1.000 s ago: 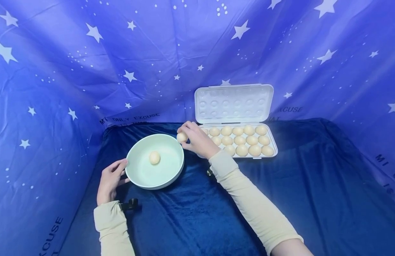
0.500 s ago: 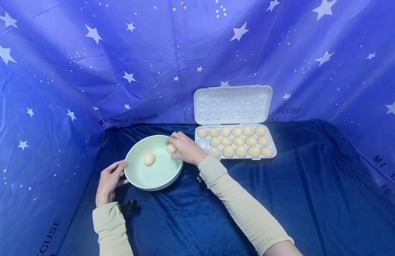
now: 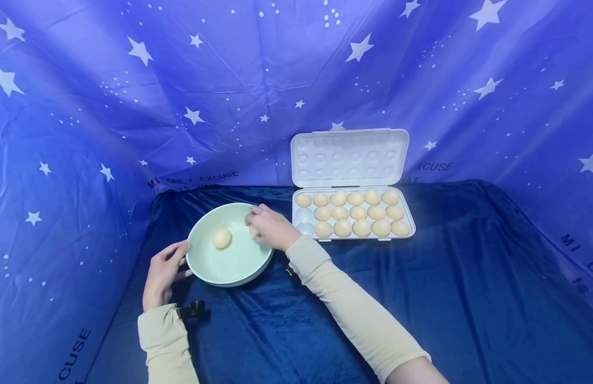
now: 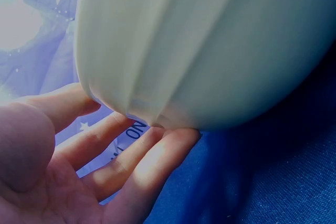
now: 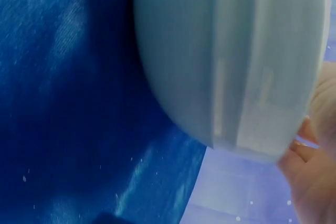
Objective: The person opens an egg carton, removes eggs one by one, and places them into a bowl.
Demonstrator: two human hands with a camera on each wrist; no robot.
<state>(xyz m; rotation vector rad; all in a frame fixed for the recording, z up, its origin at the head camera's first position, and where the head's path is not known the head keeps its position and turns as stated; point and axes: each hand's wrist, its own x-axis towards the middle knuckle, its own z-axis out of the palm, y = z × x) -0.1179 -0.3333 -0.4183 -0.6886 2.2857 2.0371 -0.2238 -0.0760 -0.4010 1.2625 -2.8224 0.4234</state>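
Note:
My left hand touches the left side of a pale green bowl. Its thumb is at the rim, and in the left wrist view the outstretched fingers meet the ribbed outer wall. One egg lies inside, left of the bowl's middle. Over the bowl's right side, my right hand holds a second egg, mostly covered by the fingers. The right wrist view shows the bowl's outer wall with part of that hand at the edge; the egg is hidden there.
Right of the bowl stands a white egg box with its lid raised. Several eggs fill it, apart from two bare hollows at its left end. Dark blue cloth covers the table, and a starry curtain hangs behind.
My right hand has carried its egg leftward and down, from beside the rim into the bowl's right side. The egg in the bowl has shifted slightly left. My left hand stays at the rim.

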